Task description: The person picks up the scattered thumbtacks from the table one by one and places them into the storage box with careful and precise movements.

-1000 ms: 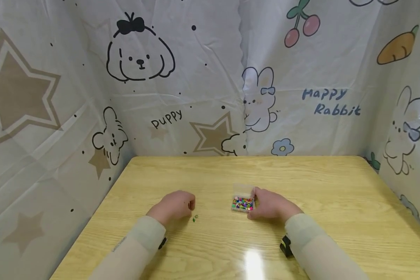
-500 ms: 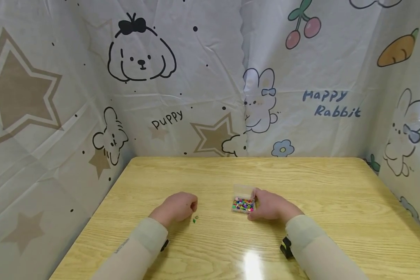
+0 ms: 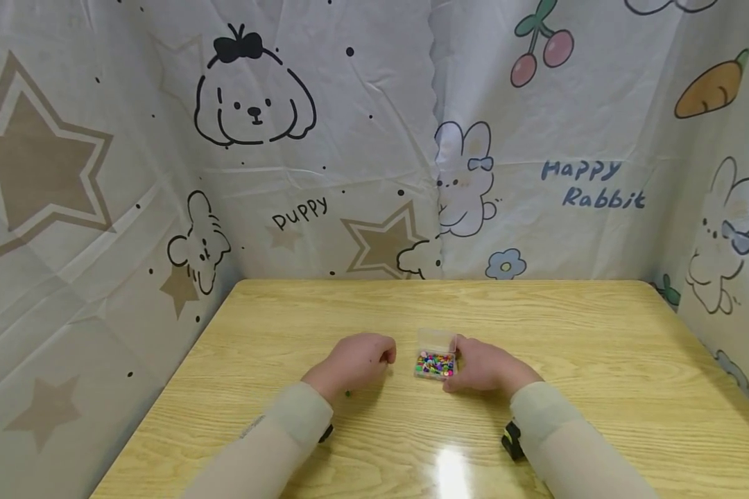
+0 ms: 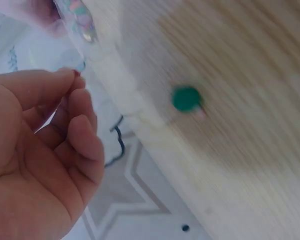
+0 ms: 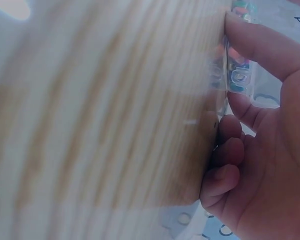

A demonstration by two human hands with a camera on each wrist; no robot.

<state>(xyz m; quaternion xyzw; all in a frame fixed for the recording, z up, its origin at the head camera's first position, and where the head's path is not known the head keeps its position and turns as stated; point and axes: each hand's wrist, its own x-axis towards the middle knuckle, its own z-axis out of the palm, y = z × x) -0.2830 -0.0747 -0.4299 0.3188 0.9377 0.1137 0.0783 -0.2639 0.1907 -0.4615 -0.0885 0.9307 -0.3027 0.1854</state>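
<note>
A small clear plastic box (image 3: pixel 435 373) with its lid raised stands on the table, filled with multicoloured beads (image 3: pixel 435 363). My right hand (image 3: pixel 479 365) grips its right side, thumb at the front and fingers behind. In the right wrist view, the right hand (image 5: pixel 262 110) holds the clear box edge (image 5: pixel 241 75). Left of the box hovers my left hand (image 3: pixel 358 360), its thumb and index fingertips pinched together. The left wrist view shows a tiny reddish bead (image 4: pixel 76 74) between those fingertips, mostly hidden. Beneath the left wrist, a green round bead (image 4: pixel 186 98) lies on the table.
The wood-grain table (image 3: pixel 555 319) runs back to a printed white curtain (image 3: pixel 374 138) that surrounds it on the sides. A black wrist device (image 3: pixel 512 441) sits under the right sleeve.
My left hand has moved right, from beside the loose pieces on the table toward the box. One of those pieces no longer shows. My right hand stays on the box.
</note>
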